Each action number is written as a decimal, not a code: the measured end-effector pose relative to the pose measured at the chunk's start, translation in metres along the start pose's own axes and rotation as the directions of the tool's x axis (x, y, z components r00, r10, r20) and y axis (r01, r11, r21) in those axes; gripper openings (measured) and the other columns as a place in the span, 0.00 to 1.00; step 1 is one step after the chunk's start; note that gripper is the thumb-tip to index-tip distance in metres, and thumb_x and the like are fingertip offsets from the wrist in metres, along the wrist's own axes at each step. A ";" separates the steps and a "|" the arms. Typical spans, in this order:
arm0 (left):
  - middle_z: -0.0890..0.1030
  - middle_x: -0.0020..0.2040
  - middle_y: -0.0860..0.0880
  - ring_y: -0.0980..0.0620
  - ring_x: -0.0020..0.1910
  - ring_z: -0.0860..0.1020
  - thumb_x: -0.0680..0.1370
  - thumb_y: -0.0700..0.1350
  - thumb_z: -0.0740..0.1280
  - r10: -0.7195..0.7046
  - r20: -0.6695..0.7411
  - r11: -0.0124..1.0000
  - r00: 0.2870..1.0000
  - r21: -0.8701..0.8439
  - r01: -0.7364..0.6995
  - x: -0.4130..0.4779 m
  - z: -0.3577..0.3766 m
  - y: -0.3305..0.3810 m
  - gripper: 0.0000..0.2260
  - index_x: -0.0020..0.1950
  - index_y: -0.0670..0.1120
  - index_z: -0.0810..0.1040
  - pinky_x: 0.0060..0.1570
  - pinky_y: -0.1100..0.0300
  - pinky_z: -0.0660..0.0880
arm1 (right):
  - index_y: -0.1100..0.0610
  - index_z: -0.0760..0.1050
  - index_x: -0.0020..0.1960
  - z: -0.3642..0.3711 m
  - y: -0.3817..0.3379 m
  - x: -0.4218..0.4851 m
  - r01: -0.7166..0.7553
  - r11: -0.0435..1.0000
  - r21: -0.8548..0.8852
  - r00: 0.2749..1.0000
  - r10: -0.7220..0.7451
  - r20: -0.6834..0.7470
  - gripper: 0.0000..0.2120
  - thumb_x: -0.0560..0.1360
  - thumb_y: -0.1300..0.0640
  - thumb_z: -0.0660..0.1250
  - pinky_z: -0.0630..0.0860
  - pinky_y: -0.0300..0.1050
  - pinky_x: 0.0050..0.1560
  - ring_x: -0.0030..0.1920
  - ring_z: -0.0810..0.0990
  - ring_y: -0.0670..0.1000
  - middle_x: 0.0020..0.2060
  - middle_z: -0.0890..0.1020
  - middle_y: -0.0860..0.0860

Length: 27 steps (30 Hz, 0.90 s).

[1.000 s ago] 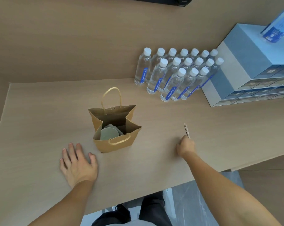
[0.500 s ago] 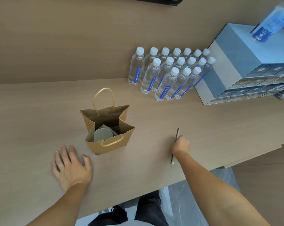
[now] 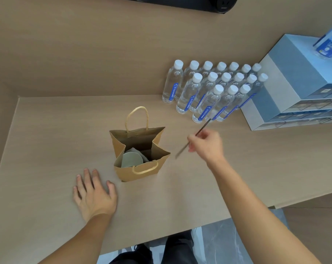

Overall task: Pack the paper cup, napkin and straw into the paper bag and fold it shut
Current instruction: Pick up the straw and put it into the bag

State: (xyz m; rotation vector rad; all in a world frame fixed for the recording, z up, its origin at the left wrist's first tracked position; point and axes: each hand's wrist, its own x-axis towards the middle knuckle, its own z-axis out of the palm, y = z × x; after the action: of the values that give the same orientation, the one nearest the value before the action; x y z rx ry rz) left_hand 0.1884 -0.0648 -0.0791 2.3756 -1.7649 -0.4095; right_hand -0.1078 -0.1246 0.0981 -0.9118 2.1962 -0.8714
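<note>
A brown paper bag with twisted handles stands open in the middle of the table. Inside it I see the pale green paper cup and, behind the cup, a grey napkin. My right hand is raised just right of the bag and pinches a thin dark straw, which slants from upper right to lower left, its lower end close to the bag's right edge. My left hand lies flat on the table, fingers spread, a little left of and nearer than the bag.
Several water bottles with white caps stand at the back right. A blue-grey stack of boxes sits right of them. The beige table meets a wall behind; its front edge runs close to my body.
My right hand has lifted the straw off the table and carried it up and left toward the bag. My left hand has stayed flat beside the bag.
</note>
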 end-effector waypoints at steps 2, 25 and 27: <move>0.62 0.79 0.42 0.40 0.79 0.55 0.77 0.57 0.50 0.000 0.004 1.000 1.000 0.004 0.000 0.000 0.001 0.000 0.30 0.76 0.44 0.63 0.76 0.41 0.53 | 0.52 0.75 0.33 -0.015 -0.049 -0.020 0.170 0.973 0.157 0.985 -0.164 -0.047 0.01 0.61 0.57 0.67 0.80 0.41 0.35 0.31 0.86 0.52 0.28 0.85 0.55; 0.61 0.80 0.43 0.42 0.80 0.55 0.77 0.57 0.49 -0.011 0.041 0.999 0.999 0.048 0.009 0.000 -0.006 0.000 0.31 0.78 0.45 0.62 0.77 0.43 0.52 | 0.53 0.76 0.38 0.005 -0.086 -0.093 0.679 0.655 -0.332 0.733 -0.587 0.344 0.01 0.67 0.57 0.66 0.78 0.49 0.35 0.35 0.77 0.50 0.32 0.79 0.47; 0.61 0.80 0.43 0.41 0.80 0.55 0.77 0.57 0.49 -0.007 0.038 0.999 0.999 0.041 0.006 0.001 -0.006 0.001 0.31 0.77 0.45 0.62 0.76 0.43 0.53 | 0.53 0.76 0.39 0.010 -0.083 -0.091 0.679 0.648 -0.345 0.734 -0.589 0.338 0.01 0.68 0.57 0.66 0.78 0.49 0.36 0.37 0.77 0.52 0.34 0.80 0.48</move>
State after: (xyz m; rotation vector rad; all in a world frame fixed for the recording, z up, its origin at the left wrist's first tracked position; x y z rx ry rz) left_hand 0.1897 -0.0657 -0.0737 2.4181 -1.7993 -0.4267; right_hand -0.0159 -0.1040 0.1790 -2.0061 1.9222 -0.5094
